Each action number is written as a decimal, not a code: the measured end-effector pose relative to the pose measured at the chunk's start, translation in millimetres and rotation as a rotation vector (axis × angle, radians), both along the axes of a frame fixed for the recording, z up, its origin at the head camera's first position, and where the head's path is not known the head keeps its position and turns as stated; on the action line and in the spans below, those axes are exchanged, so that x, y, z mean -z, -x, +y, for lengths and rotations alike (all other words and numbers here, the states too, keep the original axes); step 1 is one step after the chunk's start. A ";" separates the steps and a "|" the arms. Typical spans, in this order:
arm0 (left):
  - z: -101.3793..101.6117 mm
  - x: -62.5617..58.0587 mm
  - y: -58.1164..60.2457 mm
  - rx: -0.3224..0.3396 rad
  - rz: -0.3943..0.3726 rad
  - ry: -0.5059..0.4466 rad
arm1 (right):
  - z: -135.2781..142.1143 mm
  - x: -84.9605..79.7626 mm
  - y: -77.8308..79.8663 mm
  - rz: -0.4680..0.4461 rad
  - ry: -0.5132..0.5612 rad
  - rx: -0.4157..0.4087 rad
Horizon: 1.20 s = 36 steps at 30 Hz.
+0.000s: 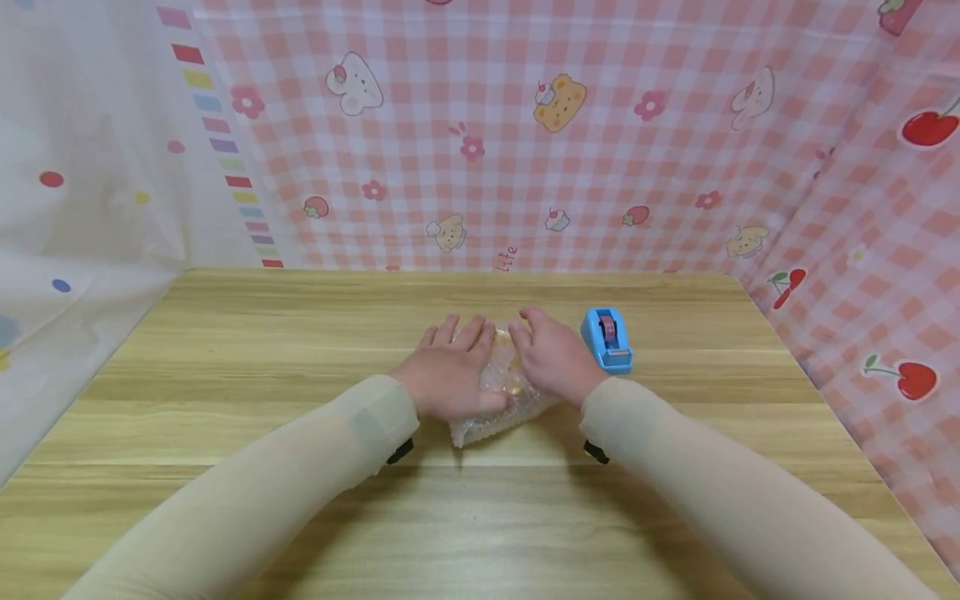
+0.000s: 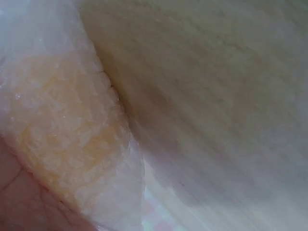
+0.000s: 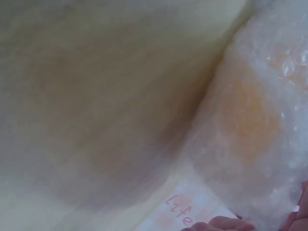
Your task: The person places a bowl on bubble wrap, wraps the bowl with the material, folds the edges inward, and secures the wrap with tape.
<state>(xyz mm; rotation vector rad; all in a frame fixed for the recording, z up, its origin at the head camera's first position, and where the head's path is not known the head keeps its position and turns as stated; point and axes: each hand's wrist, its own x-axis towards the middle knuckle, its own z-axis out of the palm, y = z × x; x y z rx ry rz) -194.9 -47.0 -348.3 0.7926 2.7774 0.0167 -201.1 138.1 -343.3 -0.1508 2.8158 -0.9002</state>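
On the wooden table lies a bundle of clear bubble wrap [image 1: 491, 421] with something yellow-orange inside, its kind hidden by the wrap. My left hand [image 1: 453, 371] rests on the bundle's left side, fingers straight and spread, thumb across the top. Along the opposite side, my right hand [image 1: 558, 354] holds the far right part of the wrap. In the right wrist view, fingertips [image 3: 224, 224] and thumb show on either side of the bubble wrap [image 3: 255, 183]. The left wrist view shows the wrap [image 2: 67, 125] beside part of the left hand [image 2: 29, 197].
A blue tape dispenser [image 1: 607, 340] with a pink roll stands just right of my right hand. The wooden table [image 1: 225, 350] ends at a pink checked cloth [image 1: 480, 167] behind and to the right. A white dotted cloth [image 1: 82, 208] hangs at the left.
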 end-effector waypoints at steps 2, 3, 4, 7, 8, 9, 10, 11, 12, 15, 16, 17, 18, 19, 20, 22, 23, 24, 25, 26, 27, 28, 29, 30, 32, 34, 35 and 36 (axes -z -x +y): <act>-0.1 0.3 0.5 0.007 0.006 0.004 | 0.7 2.4 1.3 0.003 -0.019 -0.003; -0.1 0.4 0.8 0.011 0.006 0.004 | 0.9 3.5 1.8 0.003 -0.025 -0.003; -0.2 0.5 1.2 0.013 0.005 0.004 | 1.0 4.2 2.2 0.001 -0.038 -0.004; -0.3 0.5 1.4 0.013 -0.001 -0.004 | 0.9 6.7 3.4 0.003 -0.065 0.003; -0.3 0.7 1.6 0.012 -0.005 -0.009 | 1.0 7.1 3.5 0.005 -0.074 0.001; -0.2 0.8 1.8 0.010 -0.008 -0.012 | 1.0 7.3 3.6 0.006 -0.080 0.001; -0.1 0.9 2.0 0.009 -0.009 -0.017 | 1.1 7.4 3.5 0.007 -0.087 0.001; -0.1 1.2 2.3 0.009 -0.006 -0.020 | 1.2 7.4 3.5 0.006 -0.092 0.002; 0.1 1.6 2.6 0.008 -0.005 -0.023 | 1.3 7.5 3.4 0.005 -0.099 0.004; 0.5 2.7 3.5 0.006 0.007 -0.034 | 1.8 7.7 3.4 0.002 -0.110 0.007; 0.9 3.0 3.7 0.005 0.011 -0.038 | 1.9 7.9 3.5 0.003 -0.113 0.008; 1.2 3.3 3.9 0.003 0.012 -0.038 | 1.8 8.1 3.4 0.003 -0.116 0.009; 1.6 3.3 3.9 0.002 0.013 -0.040 | 1.7 8.3 3.3 0.004 -0.117 0.011; 2.2 3.2 3.8 0.001 0.016 -0.041 | 1.6 8.4 3.3 0.007 -0.121 0.010; 3.0 2.9 3.6 -0.001 0.015 -0.042 | 1.4 8.6 3.1 0.009 -0.122 0.009; 4.6 1.8 2.9 -0.005 0.010 -0.043 | 1.1 8.9 2.7 0.008 -0.120 0.012; 5.3 1.2 2.6 -0.007 0.006 -0.041 | 1.1 8.9 2.4 0.006 -0.117 0.011; 6.2 0.7 2.5 -0.008 0.004 -0.038 | 1.2 8.9 2.3 0.006 -0.115 0.010; 7.0 0.2 2.1 -0.010 -0.001 -0.034 | 1.4 8.8 2.2 0.006 -0.112 0.007; 7.7 -0.4 1.9 -0.013 -0.007 -0.030 | 1.7 8.6 2.1 0.004 -0.105 0.007; 8.3 -0.6 1.8 -0.014 -0.010 -0.025 | 2.3 8.2 2.1 0.002 -0.100 0.005; 8.8 -0.8 1.8 -0.016 -0.014 -0.020 | 3.1 7.6 2.1 0.000 -0.093 0.004; 9.2 -1.0 1.8 -0.017 -0.018 -0.013 | 4.2 7.1 2.4 -0.003 -0.086 0.005; 9.5 -1.2 1.9 -0.017 -0.019 -0.007 | 5.5 6.4 2.5 -0.006 -0.081 0.009; 10.1 -1.6 2.1 -0.020 -0.025 0.001 | 9.1 4.1 2.7 -0.009 -0.071 0.016; 10.5 -1.9 2.3 -0.022 -0.029 0.005 | 14.1 1.3 2.8 -0.006 -0.066 0.026; 10.6 -2.0 2.3 -0.022 -0.029 0.008 | 16.8 -0.4 2.6 -0.003 -0.068 0.031; 10.7 -2.0 2.4 -0.023 -0.030 0.009 | 19.5 -2.5 2.3 0.006 -0.073 0.033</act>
